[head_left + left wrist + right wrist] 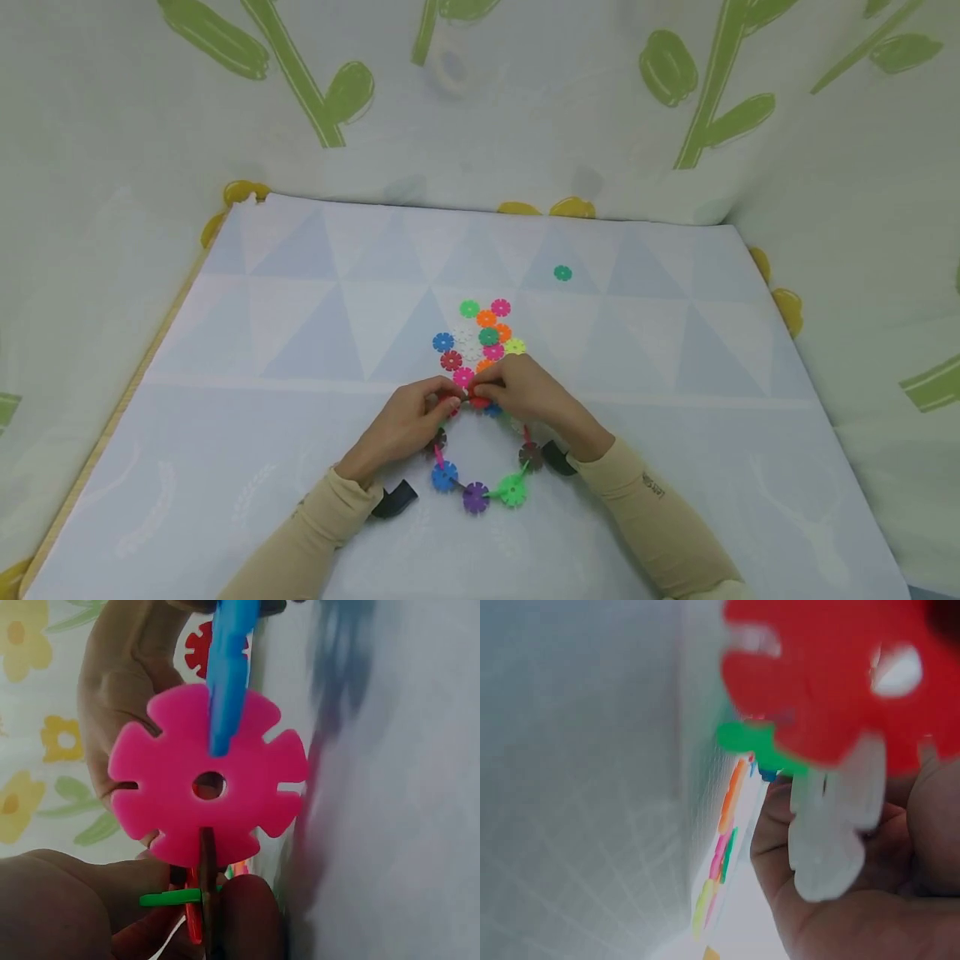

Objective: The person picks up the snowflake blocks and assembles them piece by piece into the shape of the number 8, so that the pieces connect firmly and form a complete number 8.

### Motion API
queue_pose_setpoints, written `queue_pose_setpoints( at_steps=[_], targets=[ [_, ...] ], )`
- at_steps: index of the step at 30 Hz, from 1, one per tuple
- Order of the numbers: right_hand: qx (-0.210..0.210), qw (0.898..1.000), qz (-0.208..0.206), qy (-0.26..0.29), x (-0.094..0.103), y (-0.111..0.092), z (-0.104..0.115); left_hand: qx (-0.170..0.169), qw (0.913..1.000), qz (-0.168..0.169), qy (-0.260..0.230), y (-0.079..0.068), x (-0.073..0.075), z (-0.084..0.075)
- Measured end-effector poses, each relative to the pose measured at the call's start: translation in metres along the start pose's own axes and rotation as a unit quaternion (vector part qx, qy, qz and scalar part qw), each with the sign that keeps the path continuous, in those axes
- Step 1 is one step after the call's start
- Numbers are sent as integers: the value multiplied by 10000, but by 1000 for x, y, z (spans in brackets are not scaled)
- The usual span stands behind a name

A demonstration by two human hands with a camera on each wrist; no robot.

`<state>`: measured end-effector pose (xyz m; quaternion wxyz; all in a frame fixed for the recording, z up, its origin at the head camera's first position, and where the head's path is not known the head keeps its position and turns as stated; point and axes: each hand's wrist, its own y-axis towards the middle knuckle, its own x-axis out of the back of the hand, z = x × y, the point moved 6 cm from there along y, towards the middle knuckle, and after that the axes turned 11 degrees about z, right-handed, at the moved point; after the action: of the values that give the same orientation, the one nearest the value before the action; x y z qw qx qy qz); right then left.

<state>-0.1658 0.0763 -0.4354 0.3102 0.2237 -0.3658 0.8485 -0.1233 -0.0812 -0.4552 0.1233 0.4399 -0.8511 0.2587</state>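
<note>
A ring of interlocking notched plastic discs lies on the table in the head view, with a purple disc [476, 497], a bright green disc [513, 490] and a blue disc [444, 476] on its near side. My left hand [408, 421] pinches discs at the ring's far left; a pink disc [247, 780] and a brown disc [209, 889] show close up in the left wrist view. Meeting it at the far side, my right hand [536, 396] pinches a red disc [480, 402]. A whitish disc [826, 847] is slotted into a red disc [817, 682] in the right wrist view. Fingers partly hide the joint.
Just beyond the hands lies a pile of loose discs in several colours, among them a blue disc [442, 342] and a yellow disc [515, 345]. One teal disc [562, 272] sits apart near the table's back. Patterned cloth [480, 125] hangs behind the table.
</note>
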Motion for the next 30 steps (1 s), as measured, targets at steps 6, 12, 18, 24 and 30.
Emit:
queue_pose_setpoints(
  at_steps=[6,12,18,24,30],
  targets=[
    [-143,9999,11,-13,-2,-1,1,73,9998,5,173,-1,-1,-3],
    [87,9999,-19,-52,0,-3,0,78,9999,95,74,-1,-2,-3],
    [418,9988,-172,-212,13,-8,-7,16,10000,67,47,-1,0,-3],
    [494,9967,383,-511,16,-17,-16,60,9996,-64,273,-3,2,-6],
    [427,9929,429,-1019,13,-20,-10,66,9970,-291,709,-7,5,-7]
  ],
)
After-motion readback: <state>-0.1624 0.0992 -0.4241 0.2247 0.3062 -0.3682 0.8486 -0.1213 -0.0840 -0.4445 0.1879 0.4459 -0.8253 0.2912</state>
